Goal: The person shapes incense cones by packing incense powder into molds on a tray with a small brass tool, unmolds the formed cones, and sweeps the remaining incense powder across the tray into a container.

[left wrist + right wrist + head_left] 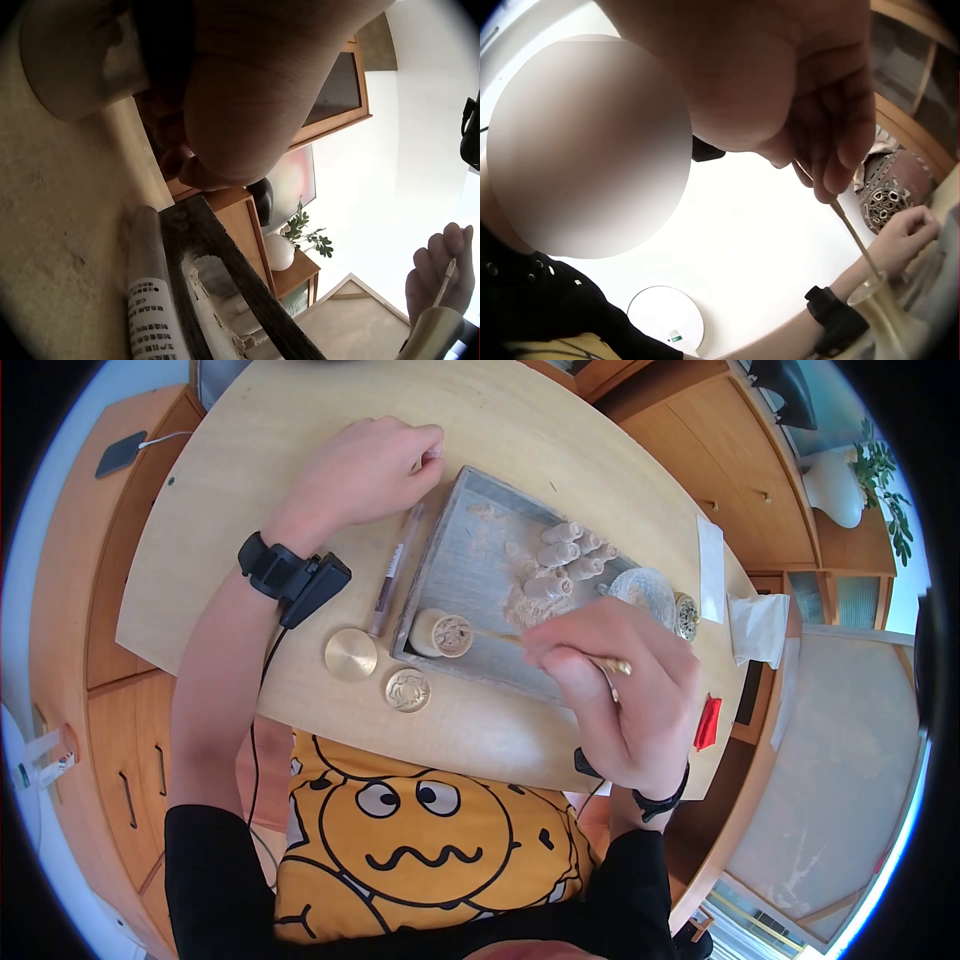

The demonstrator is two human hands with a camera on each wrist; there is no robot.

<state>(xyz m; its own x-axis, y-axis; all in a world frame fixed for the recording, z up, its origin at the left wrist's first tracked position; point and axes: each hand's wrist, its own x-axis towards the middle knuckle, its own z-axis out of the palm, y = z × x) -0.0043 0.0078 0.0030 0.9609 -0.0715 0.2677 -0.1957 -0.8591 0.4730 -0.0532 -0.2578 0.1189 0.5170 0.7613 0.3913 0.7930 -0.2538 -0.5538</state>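
Note:
My right hand (640,690) pinches a thin gold-coloured stick (610,664), whose far end reaches a small pale jar (425,632) in the near left corner of a grey tray (422,582). The jar's top shows brownish, crumbly material. From the right wrist view, the stick (855,236) slants from the fingers of the right hand (810,97) into the mouth of the jar (889,322). My left hand (385,468) rests on the table beyond the tray's left side, fingers loosely curled, with nothing seen in it; its palm side is hidden in the head view.
Several small pale bottles (563,550) stand in the tray beside spilled powder (525,605). A labelled tube (392,575) lies along the tray's left side. Two round gold-coloured pieces, one plain (351,654) and one patterned (408,690), lie nearer. A glass dish (643,595) is at the right.

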